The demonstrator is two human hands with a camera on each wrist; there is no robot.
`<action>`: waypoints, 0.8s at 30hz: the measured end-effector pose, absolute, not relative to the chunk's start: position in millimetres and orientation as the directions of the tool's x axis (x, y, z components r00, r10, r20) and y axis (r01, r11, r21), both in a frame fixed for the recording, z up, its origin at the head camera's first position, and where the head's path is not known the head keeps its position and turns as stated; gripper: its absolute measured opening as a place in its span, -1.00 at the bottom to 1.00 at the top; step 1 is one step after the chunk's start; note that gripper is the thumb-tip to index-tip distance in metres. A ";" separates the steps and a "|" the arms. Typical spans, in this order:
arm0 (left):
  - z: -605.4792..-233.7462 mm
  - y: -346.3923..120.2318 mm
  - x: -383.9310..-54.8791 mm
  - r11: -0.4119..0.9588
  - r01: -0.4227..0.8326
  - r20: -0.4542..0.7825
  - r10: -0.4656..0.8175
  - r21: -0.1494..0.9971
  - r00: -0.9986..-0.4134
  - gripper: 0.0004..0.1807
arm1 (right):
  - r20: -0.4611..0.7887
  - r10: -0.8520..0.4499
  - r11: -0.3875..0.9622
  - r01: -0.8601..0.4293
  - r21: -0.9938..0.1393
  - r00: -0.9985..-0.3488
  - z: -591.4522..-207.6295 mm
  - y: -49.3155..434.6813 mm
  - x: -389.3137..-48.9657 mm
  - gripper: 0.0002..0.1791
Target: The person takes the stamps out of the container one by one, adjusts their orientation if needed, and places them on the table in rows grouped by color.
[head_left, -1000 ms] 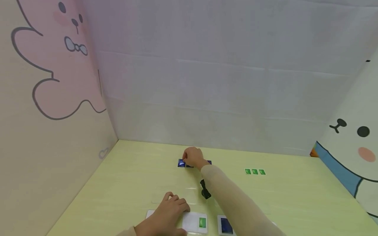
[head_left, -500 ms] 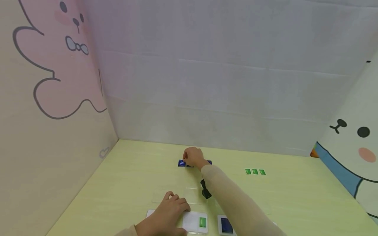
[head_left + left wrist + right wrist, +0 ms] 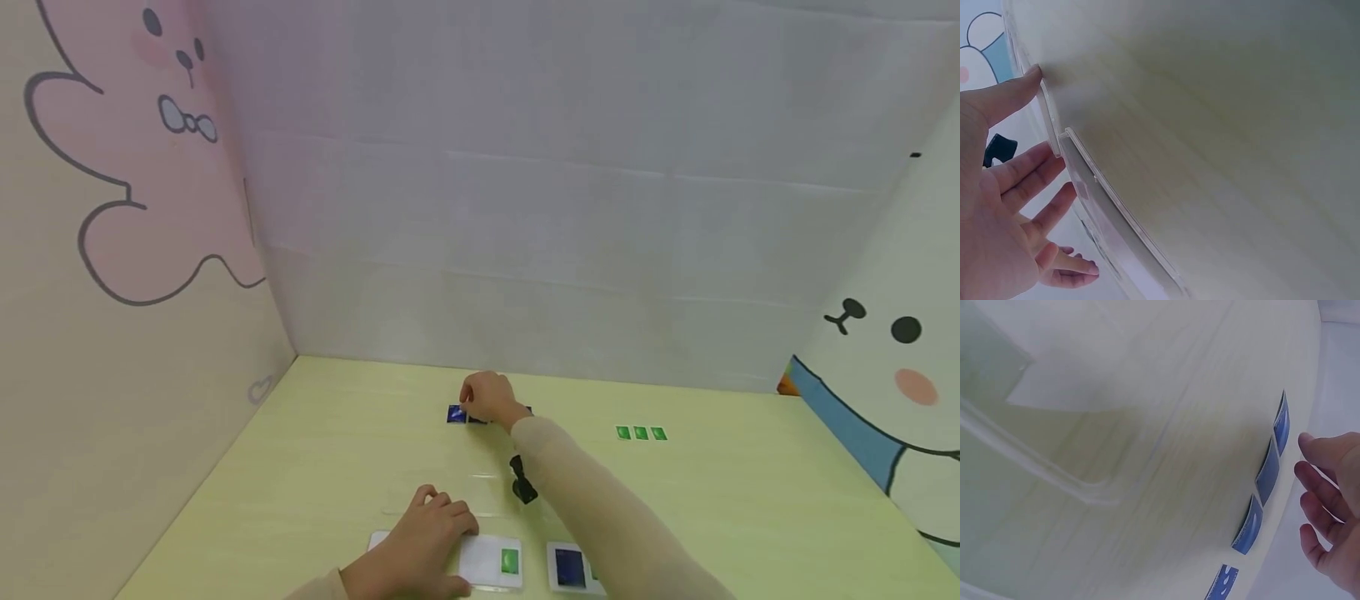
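Note:
At the front of the table, my left hand spans a white card bearing a small green picture. Its thumb touches the near edge and its fingers the far edge; the left wrist view shows this card edge-on between them. My right hand reaches to the back, over a row of small blue picture pieces. In the right wrist view its loosely bent fingers hold nothing, and a gap separates them from the blue pieces. The hand hides part of the row in the head view.
A white card with a dark blue picture lies to the right, partly behind my right sleeve. Three green pieces lie at the back right. A black device is beside the right forearm. Walls close off the back and sides.
Both hands keep their places and poses. The head view has turned slightly to the right, so everything sits a little further left.

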State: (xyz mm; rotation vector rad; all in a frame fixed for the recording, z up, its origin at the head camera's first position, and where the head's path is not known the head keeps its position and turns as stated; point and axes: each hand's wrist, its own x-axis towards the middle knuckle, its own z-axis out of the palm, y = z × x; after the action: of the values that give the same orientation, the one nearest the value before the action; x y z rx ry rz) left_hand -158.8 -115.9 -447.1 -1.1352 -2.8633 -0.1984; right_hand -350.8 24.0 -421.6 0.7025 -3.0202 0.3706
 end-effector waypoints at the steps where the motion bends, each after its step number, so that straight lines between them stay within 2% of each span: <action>1: -447.8 -116.0 -158.6 0.723 0.684 0.095 0.677 0.098 -0.729 -0.44 | 0.063 -0.437 0.869 -0.439 -0.228 -0.897 -421.7 24.3 -349.7 -0.93; 12: -443.2 -114.8 -156.5 0.750 0.650 0.058 0.648 0.121 -0.759 -0.44 | 0.026 -0.460 0.864 -0.454 -0.215 -0.888 -410.6 30.5 -338.5 -0.90; 24: -441.8 -115.1 -157.3 0.734 0.669 0.096 0.662 0.115 -0.743 -0.45 | 0.029 -0.516 0.834 -0.510 -0.212 -0.856 -404.9 44.4 -318.6 -0.87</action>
State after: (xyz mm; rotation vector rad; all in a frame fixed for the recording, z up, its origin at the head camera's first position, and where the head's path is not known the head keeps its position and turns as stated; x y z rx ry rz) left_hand -157.3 -115.1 -441.8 -1.1063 -2.8801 -0.2203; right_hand -318.6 44.4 -404.9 0.8490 -3.0362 0.3385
